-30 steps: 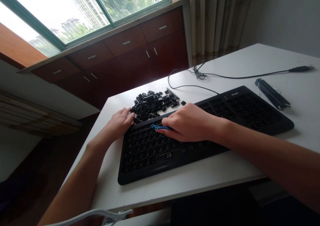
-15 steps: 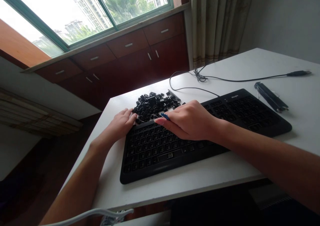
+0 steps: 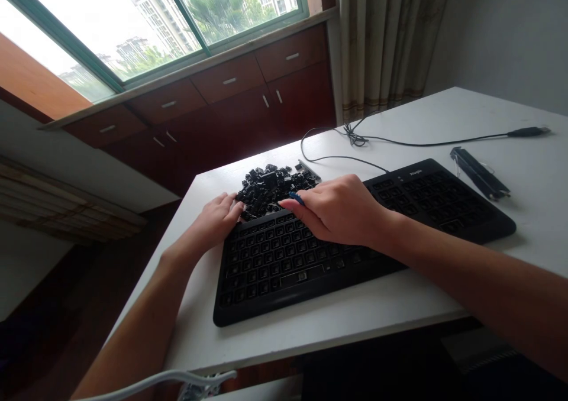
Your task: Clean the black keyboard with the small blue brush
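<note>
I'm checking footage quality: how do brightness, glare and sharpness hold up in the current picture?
Head view: the sky in the window is blown nearly white, while the floor at lower left sinks toward black; head view: pale sheen on the white desk beyond the keyboard, whose logo is too soft to read; head view: the keycap heap merges darkly.

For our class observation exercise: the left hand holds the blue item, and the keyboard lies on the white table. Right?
Not quite: the head view shows the right hand holding the blue item. The keyboard does lie on the white table.
</note>
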{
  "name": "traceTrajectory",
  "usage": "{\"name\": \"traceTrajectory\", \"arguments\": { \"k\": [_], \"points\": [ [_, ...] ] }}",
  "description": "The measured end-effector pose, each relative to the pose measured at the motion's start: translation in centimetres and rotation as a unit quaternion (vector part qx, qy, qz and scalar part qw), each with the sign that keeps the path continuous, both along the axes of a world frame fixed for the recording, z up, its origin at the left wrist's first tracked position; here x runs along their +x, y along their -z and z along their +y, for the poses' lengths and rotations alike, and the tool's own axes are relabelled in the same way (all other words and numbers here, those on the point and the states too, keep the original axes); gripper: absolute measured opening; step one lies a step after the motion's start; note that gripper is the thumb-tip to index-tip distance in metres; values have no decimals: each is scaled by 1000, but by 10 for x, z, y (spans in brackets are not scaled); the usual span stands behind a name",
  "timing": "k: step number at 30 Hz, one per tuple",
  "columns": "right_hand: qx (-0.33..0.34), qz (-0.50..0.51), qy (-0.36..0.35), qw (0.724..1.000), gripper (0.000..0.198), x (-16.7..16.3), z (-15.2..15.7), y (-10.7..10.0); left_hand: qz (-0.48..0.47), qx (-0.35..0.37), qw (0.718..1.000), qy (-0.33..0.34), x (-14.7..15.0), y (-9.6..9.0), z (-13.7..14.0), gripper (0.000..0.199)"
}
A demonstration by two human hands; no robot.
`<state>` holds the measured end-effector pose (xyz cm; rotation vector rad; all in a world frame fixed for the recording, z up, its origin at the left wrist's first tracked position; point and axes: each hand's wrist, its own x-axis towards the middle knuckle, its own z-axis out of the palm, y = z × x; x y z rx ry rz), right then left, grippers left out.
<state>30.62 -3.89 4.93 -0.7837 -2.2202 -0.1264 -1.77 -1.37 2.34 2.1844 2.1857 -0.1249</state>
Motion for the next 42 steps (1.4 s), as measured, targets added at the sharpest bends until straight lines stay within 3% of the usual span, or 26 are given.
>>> {"name": "traceTrajectory", "arguments": {
  "k": [11,25,42],
  "points": [
    [-2,22,-80,997,55,2,-4,-6,-2,2,1000,4,-1,1,1,75],
    [1,-13,-43,999,51,1,0,0,2,8,1000,19,-3,3,1,74],
    [-6,10,-85,996,53,3,-2,-5,-3,5,1000,-1,4,-2,-2,75]
  ]
}}
